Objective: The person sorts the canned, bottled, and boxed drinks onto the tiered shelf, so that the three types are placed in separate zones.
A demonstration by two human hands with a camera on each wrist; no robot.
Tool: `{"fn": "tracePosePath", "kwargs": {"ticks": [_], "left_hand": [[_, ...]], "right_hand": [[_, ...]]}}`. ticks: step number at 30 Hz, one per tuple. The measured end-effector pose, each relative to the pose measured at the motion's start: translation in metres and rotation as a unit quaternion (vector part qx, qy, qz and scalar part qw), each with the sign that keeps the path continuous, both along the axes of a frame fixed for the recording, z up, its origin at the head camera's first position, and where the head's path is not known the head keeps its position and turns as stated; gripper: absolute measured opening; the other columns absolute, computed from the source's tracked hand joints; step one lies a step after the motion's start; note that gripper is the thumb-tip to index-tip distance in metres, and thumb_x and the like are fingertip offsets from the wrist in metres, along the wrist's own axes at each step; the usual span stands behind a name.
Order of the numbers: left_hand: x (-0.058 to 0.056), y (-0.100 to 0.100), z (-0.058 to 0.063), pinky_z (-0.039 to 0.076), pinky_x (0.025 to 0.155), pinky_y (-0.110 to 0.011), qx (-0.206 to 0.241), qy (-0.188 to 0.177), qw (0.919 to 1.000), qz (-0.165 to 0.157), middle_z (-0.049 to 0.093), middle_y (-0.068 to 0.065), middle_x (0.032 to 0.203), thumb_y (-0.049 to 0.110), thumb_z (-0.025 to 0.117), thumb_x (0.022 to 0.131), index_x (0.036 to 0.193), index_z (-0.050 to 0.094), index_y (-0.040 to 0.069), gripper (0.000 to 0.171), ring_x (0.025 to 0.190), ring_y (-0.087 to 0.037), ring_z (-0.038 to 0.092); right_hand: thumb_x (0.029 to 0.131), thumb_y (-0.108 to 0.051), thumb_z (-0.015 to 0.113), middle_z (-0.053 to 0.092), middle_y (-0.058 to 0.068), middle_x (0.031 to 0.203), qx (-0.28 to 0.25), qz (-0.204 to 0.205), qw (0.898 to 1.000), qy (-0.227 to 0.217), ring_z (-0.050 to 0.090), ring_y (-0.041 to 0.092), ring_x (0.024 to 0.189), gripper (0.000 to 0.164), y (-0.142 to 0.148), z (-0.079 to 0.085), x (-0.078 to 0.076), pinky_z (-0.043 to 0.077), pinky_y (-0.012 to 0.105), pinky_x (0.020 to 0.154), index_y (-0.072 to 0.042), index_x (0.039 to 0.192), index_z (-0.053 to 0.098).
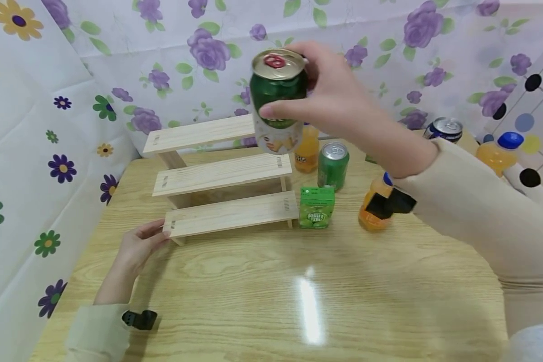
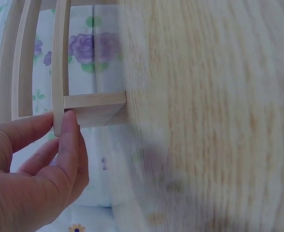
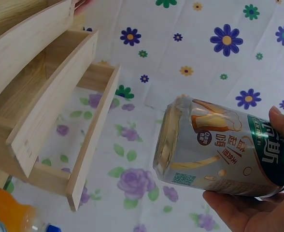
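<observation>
A three-tiered wooden rack [image 1: 231,215] stands on the table. At its left end, my left hand [image 1: 134,250] pinches the lowest shelf between thumb and fingers, which the left wrist view shows close up at the shelf corner [image 2: 59,113]. My right hand [image 1: 332,90] grips a green and white drink can [image 1: 278,93] with a gold top and red tab. In the head view this can is held upright, in front of the top shelf's right end. The right wrist view shows its printed side [image 3: 214,150] and its base, apart from the shelves.
Right of the rack stand an orange drink bottle [image 1: 306,153], a green can [image 1: 333,167] and a green drink carton [image 1: 317,208]. Another orange bottle [image 1: 372,221] is partly behind my right sleeve. A dark can [image 1: 444,129] and an orange bottle [image 1: 498,155] stand farther right. Flowered cloth [image 1: 271,25] hangs behind.
</observation>
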State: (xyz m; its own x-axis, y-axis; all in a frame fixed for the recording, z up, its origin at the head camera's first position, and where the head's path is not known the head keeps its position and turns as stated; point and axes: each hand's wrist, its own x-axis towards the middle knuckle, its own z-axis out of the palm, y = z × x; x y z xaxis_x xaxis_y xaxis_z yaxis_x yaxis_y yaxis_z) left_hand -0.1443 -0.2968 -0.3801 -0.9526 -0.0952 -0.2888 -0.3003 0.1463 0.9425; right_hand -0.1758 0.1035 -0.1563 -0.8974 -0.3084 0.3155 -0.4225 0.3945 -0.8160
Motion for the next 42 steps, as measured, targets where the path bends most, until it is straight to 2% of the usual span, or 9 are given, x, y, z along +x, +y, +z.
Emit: {"fn": "tracePosePath", "kwargs": {"ticks": [7, 14, 21, 22, 24, 27, 29, 34, 42], "left_hand": [[-0.004, 0.002, 0.005, 0.057, 0.081, -0.014, -0.018, -0.001, 0.9998, -0.005, 0.057, 0.018, 0.09, -0.001, 0.06, 0.091, 0.142, 0.028, -0.014, 0.062, 0.081, 0.005, 0.061], [0.003, 0.0, -0.004, 0.057, 0.082, -0.015, -0.01, -0.014, 0.9998, 0.006, 0.059, 0.019, 0.088, -0.003, 0.061, 0.09, 0.141, 0.028, -0.014, 0.062, 0.081, 0.005, 0.061], [0.003, 0.0, -0.006, 0.057, 0.081, -0.014, 0.004, -0.014, 0.9999, 0.008, 0.061, 0.019, 0.087, -0.003, 0.061, 0.089, 0.141, 0.03, -0.013, 0.062, 0.082, 0.005, 0.062], [0.003, 0.0, -0.006, 0.057, 0.081, -0.014, 0.005, -0.011, 0.9999, 0.009, 0.061, 0.019, 0.087, -0.003, 0.062, 0.089, 0.141, 0.033, -0.011, 0.06, 0.082, 0.005, 0.062], [0.002, -0.001, -0.007, 0.058, 0.08, -0.014, 0.019, -0.005, 0.9997, 0.013, 0.062, 0.019, 0.086, -0.002, 0.064, 0.088, 0.135, 0.048, 0.001, 0.05, 0.082, 0.004, 0.062], [0.001, -0.001, -0.007, 0.058, 0.079, -0.014, 0.037, 0.006, 0.9992, 0.015, 0.064, 0.018, 0.086, -0.003, 0.065, 0.087, 0.109, 0.065, 0.021, 0.032, 0.081, 0.003, 0.063], [0.0, -0.002, -0.006, 0.058, 0.079, -0.014, 0.048, 0.009, 0.9987, 0.015, 0.065, 0.018, 0.086, -0.003, 0.065, 0.087, 0.092, 0.066, 0.029, 0.033, 0.081, 0.003, 0.063], [0.0, -0.004, -0.005, 0.058, 0.078, -0.014, 0.061, 0.018, 0.9979, 0.012, 0.066, 0.017, 0.087, -0.003, 0.066, 0.086, 0.088, 0.067, 0.033, 0.036, 0.081, 0.002, 0.064], [0.001, -0.006, -0.01, 0.059, 0.077, -0.015, 0.083, 0.028, 0.996, 0.013, 0.067, 0.014, 0.087, -0.004, 0.067, 0.086, 0.087, 0.07, 0.032, 0.036, 0.081, 0.0, 0.065]], "right_hand": [[0.076, -0.022, 0.082, 0.054, 0.003, 0.126, -0.006, 0.022, 1.0, 0.003, 0.054, 0.011, 0.11, 0.075, -0.034, 0.0, -0.023, 0.052, 0.022, 0.095, -0.012, 0.138, 0.041], [0.075, -0.025, 0.083, 0.056, 0.003, 0.122, -0.014, 0.056, 0.998, 0.016, 0.053, 0.012, 0.108, 0.077, -0.072, -0.01, -0.043, 0.053, 0.02, 0.088, -0.01, 0.138, 0.041], [0.073, -0.026, 0.084, 0.055, 0.002, 0.127, -0.035, 0.063, 0.997, 0.0, 0.055, 0.011, 0.112, 0.084, -0.113, -0.022, -0.074, 0.051, 0.018, 0.09, -0.011, 0.141, 0.038], [0.073, -0.025, 0.084, 0.055, 0.002, 0.127, -0.045, 0.063, 0.997, -0.002, 0.055, 0.011, 0.112, 0.084, -0.118, -0.025, -0.078, 0.05, 0.017, 0.09, -0.01, 0.141, 0.037], [0.072, -0.024, 0.085, 0.055, 0.002, 0.128, -0.059, 0.056, 0.997, -0.008, 0.055, 0.01, 0.113, 0.085, -0.126, -0.031, -0.087, 0.049, 0.016, 0.091, -0.011, 0.141, 0.037], [0.073, -0.025, 0.085, 0.053, 0.001, 0.13, -0.071, 0.044, 0.996, -0.021, 0.054, 0.01, 0.115, 0.088, -0.136, -0.039, -0.098, 0.048, 0.015, 0.093, -0.012, 0.143, 0.034], [0.073, -0.027, 0.084, 0.052, -0.001, 0.132, -0.078, 0.033, 0.996, -0.03, 0.054, 0.009, 0.116, 0.089, -0.142, -0.042, -0.104, 0.047, 0.014, 0.094, -0.014, 0.144, 0.033], [0.074, -0.028, 0.083, 0.05, -0.003, 0.135, -0.092, 0.019, 0.995, -0.037, 0.052, 0.007, 0.118, 0.087, -0.157, -0.05, -0.117, 0.046, 0.01, 0.093, -0.016, 0.144, 0.033], [0.076, -0.034, 0.081, 0.051, -0.001, 0.135, -0.045, 0.018, 0.998, -0.031, 0.051, 0.007, 0.119, 0.09, -0.175, -0.064, -0.125, 0.046, 0.01, 0.092, -0.016, 0.146, 0.028]]}}
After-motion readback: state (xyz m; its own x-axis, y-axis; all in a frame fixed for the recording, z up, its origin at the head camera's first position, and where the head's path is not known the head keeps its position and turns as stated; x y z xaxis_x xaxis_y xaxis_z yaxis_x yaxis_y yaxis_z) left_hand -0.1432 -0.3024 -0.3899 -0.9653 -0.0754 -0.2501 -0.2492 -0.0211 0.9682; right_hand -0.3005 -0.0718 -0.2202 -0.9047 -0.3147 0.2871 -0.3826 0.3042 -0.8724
